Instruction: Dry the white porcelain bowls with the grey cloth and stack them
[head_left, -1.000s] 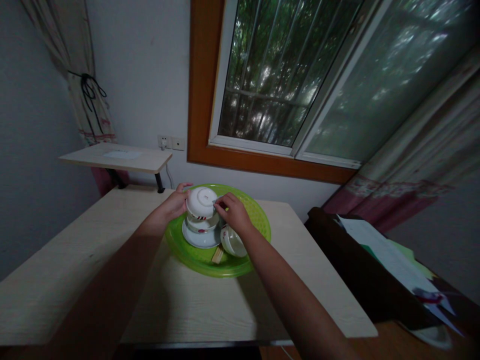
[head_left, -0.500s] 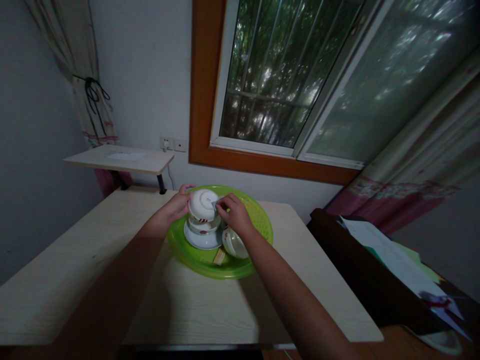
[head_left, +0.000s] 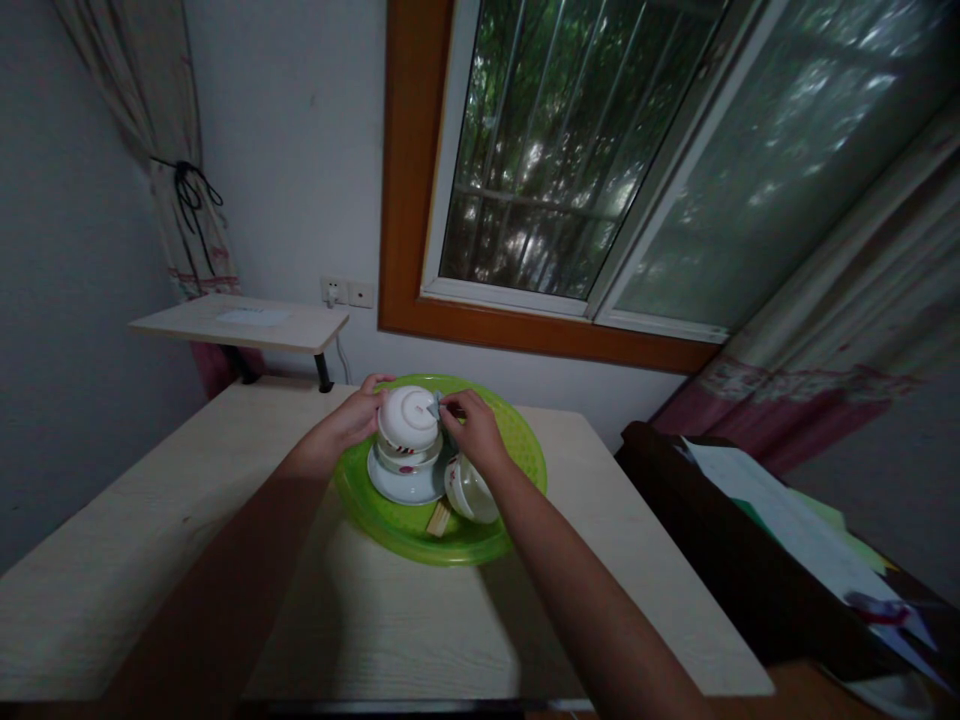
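My left hand (head_left: 358, 413) grips the edge of a white bowl (head_left: 405, 418), which is tipped over so its base faces me. A small grey-blue cloth (head_left: 435, 407) is pinched in my right hand (head_left: 474, 428) and lies against the right side of that base. Under the held bowl, a second white bowl (head_left: 409, 463) with a red mark sits on a white plate (head_left: 405, 488). Beneath my right wrist another bowl (head_left: 471, 494) leans on its side, partly hidden. Short pale wooden sticks (head_left: 439, 519) lie in front. All of these are in a round green basin (head_left: 531, 455).
The basin stands on a pale wooden table (head_left: 420, 630). A raised shelf (head_left: 180, 318) with a paper on it is at the back left. Beyond the table are a wall and a barred window (head_left: 555, 150). To the right, papers (head_left: 772, 510) lie on a dark surface.
Both hands remain at the bowl. The cloth has shifted slightly on its base, and more of the cloth shows now. The whole view has moved a little.
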